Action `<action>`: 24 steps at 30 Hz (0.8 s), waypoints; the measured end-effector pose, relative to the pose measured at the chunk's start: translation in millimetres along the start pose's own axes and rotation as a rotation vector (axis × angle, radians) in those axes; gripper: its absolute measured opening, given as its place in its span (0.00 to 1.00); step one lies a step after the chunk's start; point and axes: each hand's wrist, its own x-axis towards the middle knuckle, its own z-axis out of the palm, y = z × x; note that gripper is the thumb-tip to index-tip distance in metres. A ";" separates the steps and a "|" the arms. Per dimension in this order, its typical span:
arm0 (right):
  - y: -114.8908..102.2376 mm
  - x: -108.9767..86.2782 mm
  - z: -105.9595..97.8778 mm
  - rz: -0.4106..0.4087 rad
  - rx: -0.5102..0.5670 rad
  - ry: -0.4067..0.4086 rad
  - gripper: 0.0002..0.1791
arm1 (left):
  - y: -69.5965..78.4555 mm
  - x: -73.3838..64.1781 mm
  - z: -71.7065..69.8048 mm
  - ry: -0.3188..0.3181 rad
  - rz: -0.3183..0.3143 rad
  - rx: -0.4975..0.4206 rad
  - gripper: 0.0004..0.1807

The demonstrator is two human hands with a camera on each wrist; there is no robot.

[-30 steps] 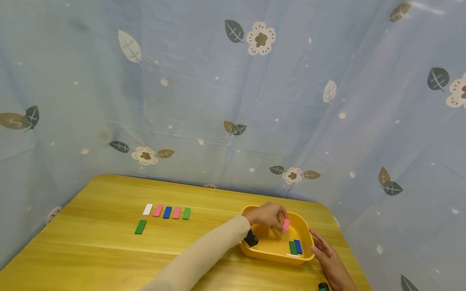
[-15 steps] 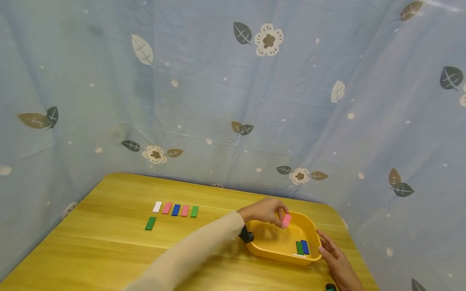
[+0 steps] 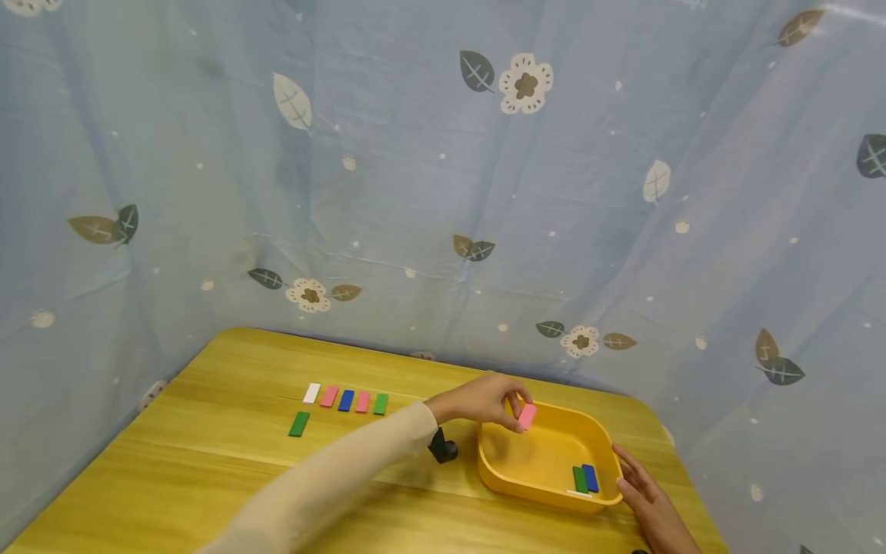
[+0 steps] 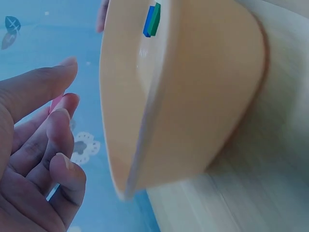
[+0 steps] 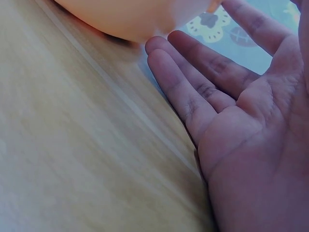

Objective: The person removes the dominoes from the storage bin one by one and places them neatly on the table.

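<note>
My left hand (image 3: pixel 487 400) pinches a pink domino (image 3: pixel 527 416) between thumb and fingertips, over the back left rim of a yellow plastic box (image 3: pixel 526 492). In the left wrist view, only a sliver of that domino shows behind the fingers. Inside the box, at its front right corner, lie a green domino (image 3: pixel 580 479), a blue domino (image 3: pixel 591 478) and a white domino (image 3: pixel 579 493) seen on edge. My right hand (image 3: pixel 651 500) rests against the box's right end, and its fingers stretch out toward the wall in the right wrist view.
On the wooden table's left side is a row of white (image 3: pixel 311 393), pink, blue, pink and light green dominoes. A dark green domino (image 3: pixel 299 424) lies in front of the row's left end. A patterned blue curtain (image 3: pixel 415 192) hangs behind the table.
My left hand has risen and moved left from inside the box to its back left rim, carrying the pink domino. The right hand stays at the box's end. The head view has shifted slightly.
</note>
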 end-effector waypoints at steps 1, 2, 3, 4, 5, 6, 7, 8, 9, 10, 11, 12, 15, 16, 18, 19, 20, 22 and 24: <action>0.0 -0.1 -0.5 -0.003 0.001 -0.001 0.37 | -1.0 -3.2 -2.7 0.006 0.005 0.001 0.26; -0.2 -0.3 -0.8 -0.003 0.004 -0.002 0.37 | -2.1 -6.1 -5.3 0.014 0.011 0.003 0.26; -0.2 -0.7 -1.0 -0.007 0.011 -0.002 0.37 | -2.9 -9.1 -8.1 0.023 0.014 0.004 0.26; 0.0 -1.2 -1.0 -0.014 0.021 -0.002 0.36 | -3.4 -12.1 -11.1 0.035 0.016 0.001 0.26; 0.0 -1.8 -0.9 -0.019 0.030 -0.002 0.36 | -4.0 -14.7 -13.7 0.046 0.015 -0.001 0.25; 0.3 -2.4 -0.7 -0.027 0.044 -0.003 0.36 | -4.0 -17.6 -16.6 0.060 0.011 -0.009 0.25; 0.6 -3.0 -0.3 -0.032 0.056 -0.003 0.36 | -4.3 -20.5 -19.4 0.074 0.005 -0.014 0.25; 0.8 -3.5 0.0 -0.037 0.066 -0.006 0.36 | -4.3 -23.2 -22.0 0.088 0.000 -0.018 0.25; 1.1 -3.8 0.4 -0.040 0.073 -0.005 0.35 | -4.4 -26.0 -24.4 0.100 -0.006 -0.023 0.25; 1.0 -4.1 0.8 -0.038 0.077 -0.005 0.35 | -3.9 -28.9 -26.9 0.111 -0.010 -0.027 0.25; 0.7 -4.3 1.1 -0.035 0.077 -0.004 0.36 | -3.8 -31.9 -29.0 0.119 -0.013 -0.032 0.25; 0.4 -4.5 1.4 -0.030 0.076 -0.002 0.36 | -3.3 -35.2 -31.1 0.126 -0.016 -0.041 0.25; -1.3 -5.0 2.0 -0.019 0.067 0.009 0.36 | -3.4 -44.7 -35.8 0.139 -0.016 -0.053 0.26; -2.0 -5.3 2.3 -0.018 0.067 0.011 0.37 | -3.5 -48.1 -37.1 0.144 -0.016 -0.056 0.26; -3.3 -5.9 2.7 -0.021 0.059 0.017 0.37 | -4.8 -54.7 -38.9 0.152 -0.019 -0.059 0.26; -3.9 -6.1 3.0 -0.026 0.058 0.020 0.36 | -5.7 -57.8 -39.7 0.157 -0.019 -0.056 0.26; -4.6 -6.4 3.3 -0.028 0.058 0.021 0.36 | -6.7 -60.9 -40.5 0.163 -0.020 -0.055 0.26; -5.9 -6.7 3.9 -0.035 0.055 0.025 0.36 | -9.0 -66.7 -42.1 0.175 -0.022 -0.053 0.26; -6.5 -6.4 4.3 -0.042 0.054 0.027 0.36 | -11.5 -72.6 -43.5 0.187 -0.023 -0.051 0.26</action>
